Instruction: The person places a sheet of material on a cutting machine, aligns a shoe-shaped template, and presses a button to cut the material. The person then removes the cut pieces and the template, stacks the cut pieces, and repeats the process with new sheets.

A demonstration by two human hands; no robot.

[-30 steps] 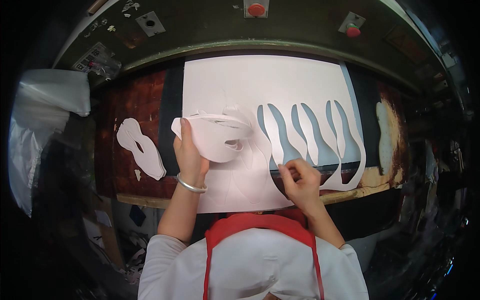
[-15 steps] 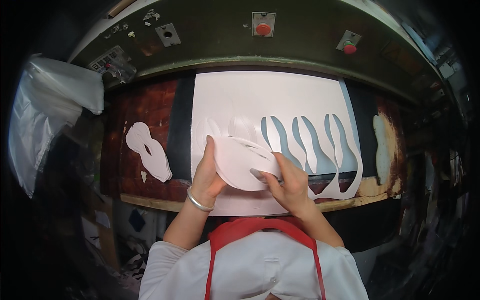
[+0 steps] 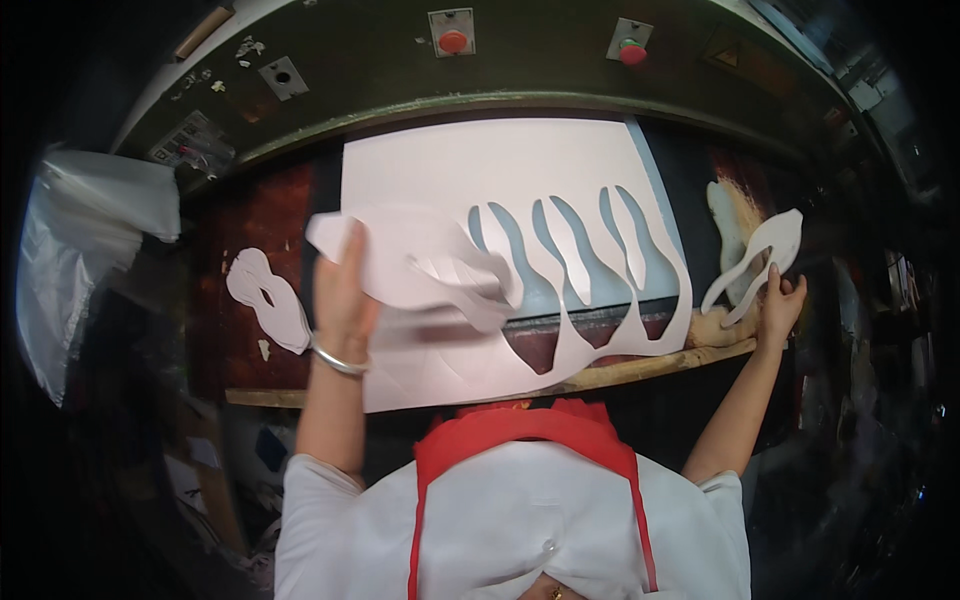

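Note:
My left hand (image 3: 343, 300) grips a stack of pale pink cut-out pieces (image 3: 395, 255) by its left end, above the sheet. The stack is smeared by motion, and slits gape near its right end. Far to the right, my right hand (image 3: 784, 308) pinches a pale forked cut-out piece (image 3: 775, 238) with two curved prongs. This piece overlaps a long wavy pale piece (image 3: 727, 225) lying on the bench. Beneath the left-hand stack spreads a large pale pink sheet (image 3: 480, 150) with several curved holes cut through its right side.
A small pile of pink cut-outs (image 3: 285, 315) lies on the reddish-brown board at the left. Clear plastic sheeting (image 3: 100, 215) hangs beyond it. Across the back runs a dark green machine beam (image 3: 360, 65) with red push buttons (image 3: 453, 41). A wooden strip (image 3: 640, 372) edges the bench's front.
My right hand has left the stack and moved far right with a forked piece in it. The left hand has shifted left, still holding the stack. The whole view has shifted slightly.

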